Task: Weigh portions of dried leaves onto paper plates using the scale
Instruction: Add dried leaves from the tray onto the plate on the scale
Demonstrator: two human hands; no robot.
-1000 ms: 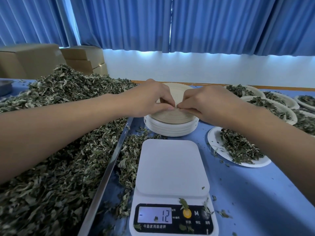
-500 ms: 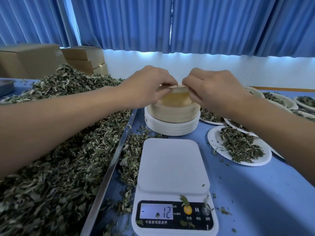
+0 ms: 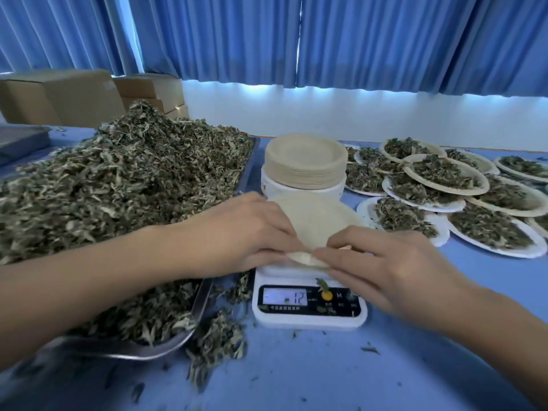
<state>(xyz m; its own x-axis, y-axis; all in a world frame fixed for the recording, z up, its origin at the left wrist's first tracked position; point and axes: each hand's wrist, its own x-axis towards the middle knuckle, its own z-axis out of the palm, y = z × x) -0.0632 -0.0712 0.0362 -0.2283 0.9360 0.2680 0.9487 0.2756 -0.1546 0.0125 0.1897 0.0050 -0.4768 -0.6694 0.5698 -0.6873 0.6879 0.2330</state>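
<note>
A beige paper plate (image 3: 314,221) lies over the white digital scale (image 3: 308,304), whose display reads -12. My left hand (image 3: 249,235) pinches the plate's near left rim and my right hand (image 3: 382,262) pinches its near right rim. Whether the plate rests fully on the scale platform is hidden by my hands. Behind the scale stands a stack of paper plates (image 3: 305,167), beige ones on top of white ones. A big heap of dried leaves (image 3: 118,185) fills a metal tray (image 3: 166,348) on the left.
Several paper plates with leaf portions (image 3: 444,173) crowd the right side of the blue table (image 3: 385,366). Loose leaves (image 3: 219,342) lie spilled beside the tray. Cardboard boxes (image 3: 68,96) and blue curtains stand at the back.
Both hands lifted one beige plate off the stack and brought it toward me, down onto the scale. The head view also tilted, showing more filled plates on the right.
</note>
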